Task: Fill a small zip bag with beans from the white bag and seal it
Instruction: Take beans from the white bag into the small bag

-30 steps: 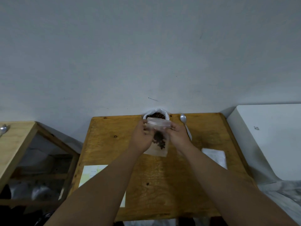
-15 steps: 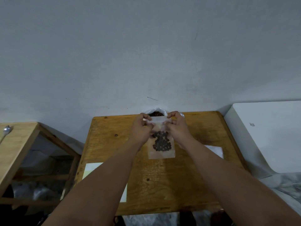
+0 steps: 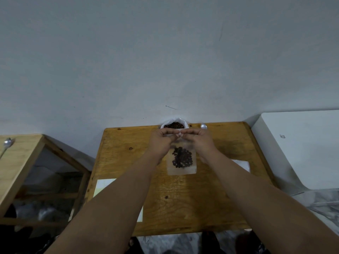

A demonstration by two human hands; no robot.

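Zip bag (image 3: 181, 170) sits over the table (image 3: 183, 198), held by its top, with beans (image 3: 182, 159) inside. The left hand (image 3: 161, 143) and right hand (image 3: 200, 142) both pinch the top edge, near the white bag (image 3: 175, 121). Filling looks done. Sealing seems underway, and whether it is finished cannot be told.

Clear plastic in my grip, glossy wood beneath it.
The small zip bag (image 3: 182, 169) pinched between my left hand (image 3: 161, 142) and right hand (image 3: 200, 142) is thin, cloudy-clear plastic, smooth with a soft sheen. The beans (image 3: 182, 159) inside look dark and matt. Just beyond my grip the white bag (image 3: 176, 120) is thin, crinkled plastic, and the spoon (image 3: 203, 126) beside it is shiny metal. Under my grip the table (image 3: 183, 202) is knotty wood with a satin gloss.
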